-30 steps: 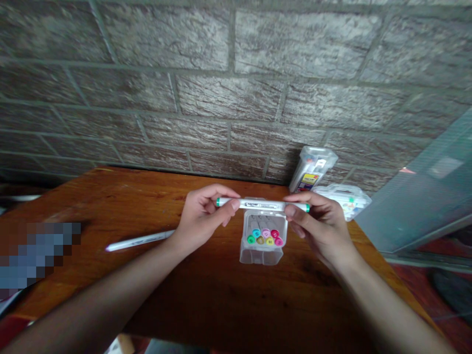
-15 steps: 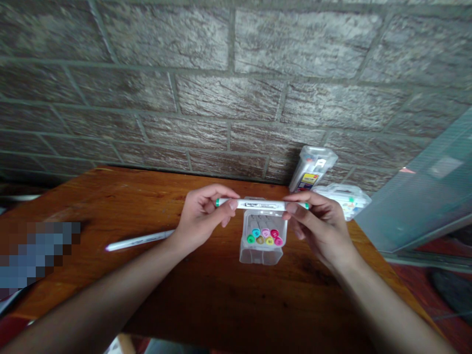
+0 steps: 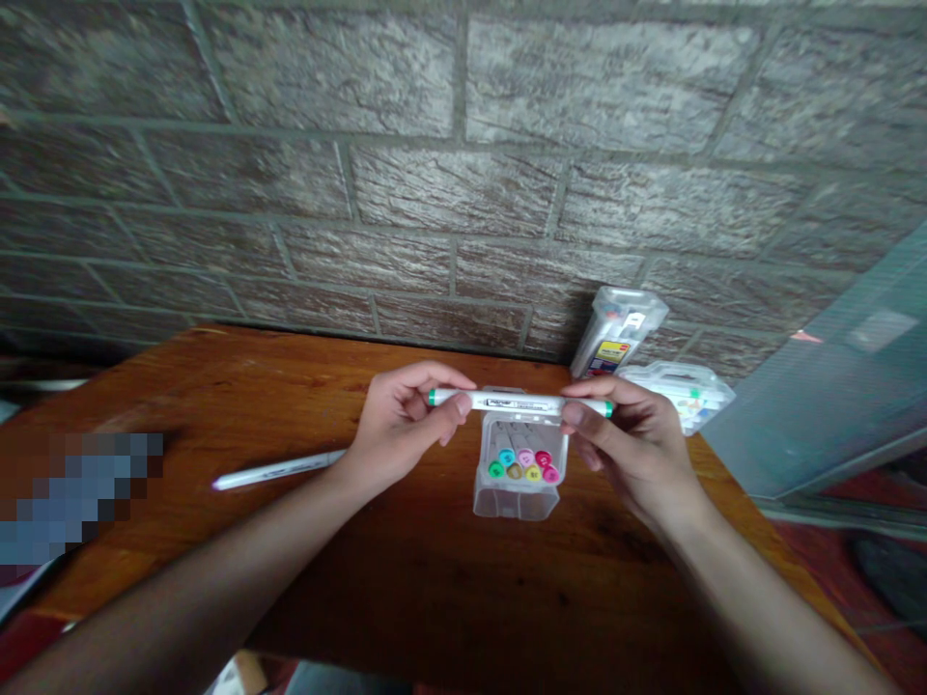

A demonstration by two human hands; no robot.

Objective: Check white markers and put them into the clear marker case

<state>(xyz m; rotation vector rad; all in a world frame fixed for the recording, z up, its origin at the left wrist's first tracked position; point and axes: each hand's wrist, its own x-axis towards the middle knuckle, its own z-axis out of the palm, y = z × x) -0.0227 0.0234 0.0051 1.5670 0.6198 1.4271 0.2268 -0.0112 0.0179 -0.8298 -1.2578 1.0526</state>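
A stone-block wall (image 3: 406,183) backs the wooden table (image 3: 290,386). Your left hand (image 3: 395,425) and right hand (image 3: 641,434) each pinch one end of the white marker (image 3: 518,401), held level toward the table's far edge, above the clear case (image 3: 516,504). It looks light, stiff, smooth; grip near its ends.

White marker (image 3: 516,402), green ends (image 3: 433,397), brown table (image 3: 290,386), pen tip (image 3: 217,485) perhaps purple

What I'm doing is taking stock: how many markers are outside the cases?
2: the green-ended marker held between the left hand and right hand, and the purple-tipped marker on the table at left, partly behind the left wrist. Others could be hidden.
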